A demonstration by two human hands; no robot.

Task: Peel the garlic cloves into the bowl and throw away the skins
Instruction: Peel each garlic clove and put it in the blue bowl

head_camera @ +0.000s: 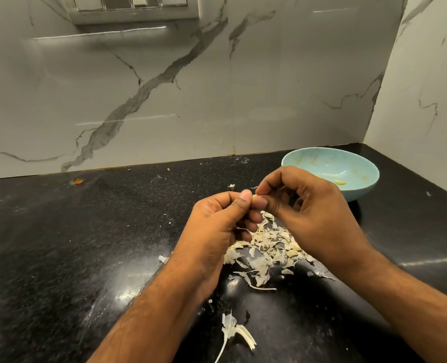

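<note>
Step in hand: peeling a single garlic clove [254, 197]. The clove is held above the black tabletop [86, 244], pinched between the thumb and fingers of the left hand [217, 221]. The right hand [303, 205] meets it from the other side, thumb and forefinger closed on the clove's tip, apparently nipping at the skin. Only a small pale part of the clove shows between the fingertips; whether skin remains on it cannot be told.

A pile of garlic skins [267, 250] lies on the tabletop directly beneath both hands, with a larger papery husk piece [236, 332] lying apart, nearer the person. The light blue bowl [358, 163] stands just behind the right hand, near the corner of the marble wall, and holds at least one peeled clove [340, 182].

Next move, as judged: strip off any remaining skin, let it drop onto the pile, then carry the bare clove the short way to the bowl and release it. The skins still await gathering and disposal; no bin is in view.
</note>
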